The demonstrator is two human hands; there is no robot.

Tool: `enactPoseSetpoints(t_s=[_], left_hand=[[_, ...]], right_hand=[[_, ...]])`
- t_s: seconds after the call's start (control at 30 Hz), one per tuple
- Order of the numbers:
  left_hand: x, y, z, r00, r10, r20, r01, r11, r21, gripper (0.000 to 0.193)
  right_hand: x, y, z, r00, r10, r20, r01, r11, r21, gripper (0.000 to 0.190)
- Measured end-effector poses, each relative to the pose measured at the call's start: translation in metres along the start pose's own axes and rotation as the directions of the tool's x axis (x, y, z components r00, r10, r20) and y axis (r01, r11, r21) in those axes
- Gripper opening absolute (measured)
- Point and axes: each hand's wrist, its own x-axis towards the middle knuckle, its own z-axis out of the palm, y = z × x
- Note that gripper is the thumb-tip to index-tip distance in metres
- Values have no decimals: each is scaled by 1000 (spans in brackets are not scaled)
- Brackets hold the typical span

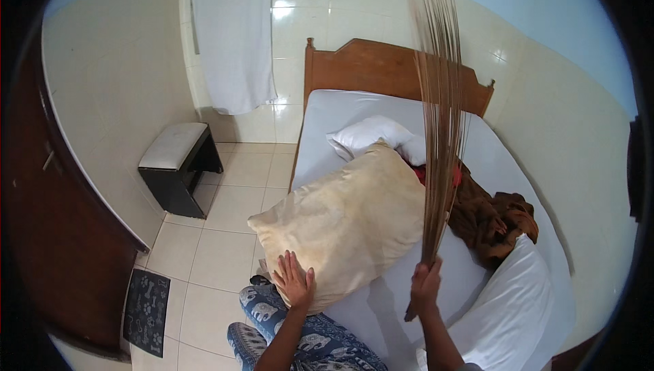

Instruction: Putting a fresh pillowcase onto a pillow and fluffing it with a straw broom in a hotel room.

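A stick broom (440, 131) of thin brown ribs stands upright in my right hand (426, 286), gripped near its bound lower end. Its loose tips fan upward in front of the wooden headboard (368, 62). My left hand (295, 283) rests with spread fingers on the near left corner of a large cream pillow (352, 217). That pillow lies slantwise on the bed, whose white sheet (352, 330) shows around it. Behind the broom, a red piece of cloth is partly hidden.
A white pillow (375, 133) lies towards the headboard, another white pillow (511, 299) at the near right. A crumpled brown blanket (490, 217) is beside them. Left on the tiled floor stand a padded stool (176, 166) and a dark mat (146, 312) by the door (56, 207). A white towel (235, 39) hangs behind.
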Motion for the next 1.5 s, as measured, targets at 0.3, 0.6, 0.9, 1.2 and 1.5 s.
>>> enactPoseSetpoints(t_s=[0.3,0.6,0.9,1.2,1.5], left_hand=[[-5,-5,-3,998,49,-33,-51,997,-56,59],[-5,-7,-6,991,67,-117,-86,982,-166,58],[-6,-27,-15,993,-119,22,121,955,-271,55],[-3,-38,-2,929,-199,-312,82,932,-352,69],[-8,-63,7,842,-375,-388,166,864,-475,66]], right_hand=[[-4,5,2,918,136,371,-125,991,-54,24],[-45,80,44,865,54,498,194,881,-432,33],[-48,-18,8,928,-197,316,144,973,182,32],[-70,-1,14,686,48,726,160,963,-215,30],[-95,39,29,529,212,822,308,854,-419,38]])
